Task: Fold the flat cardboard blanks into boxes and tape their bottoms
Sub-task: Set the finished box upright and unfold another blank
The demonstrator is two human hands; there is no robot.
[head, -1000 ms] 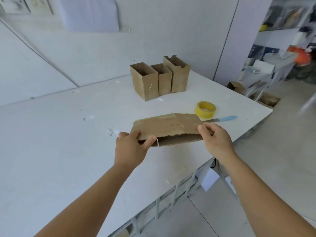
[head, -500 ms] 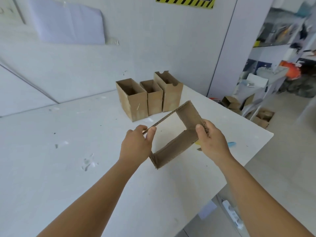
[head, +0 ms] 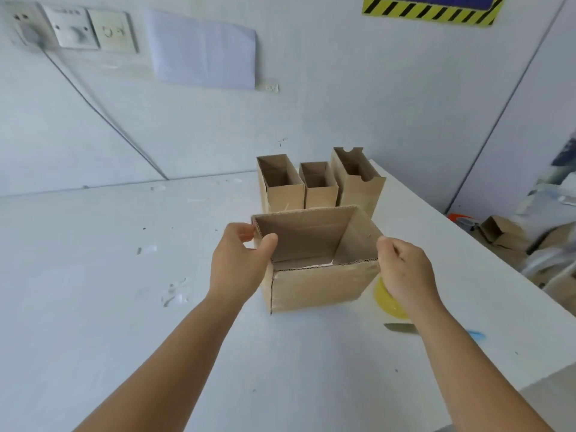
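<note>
Gripping one opened box (head: 314, 285), both hands' fingers (head: 246, 235) curl round it; three finished boxes (head: 319, 185) behind.

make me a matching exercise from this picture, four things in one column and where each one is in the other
Things:
1. open box
2. three finished boxes
3. tape roll
4. paper sheet

Places:
a. on the wall
b. standing at the back of the table
c. between the two hands
d. partly hidden behind the right wrist

Pairs: 1-c, 2-b, 3-d, 4-a
</note>
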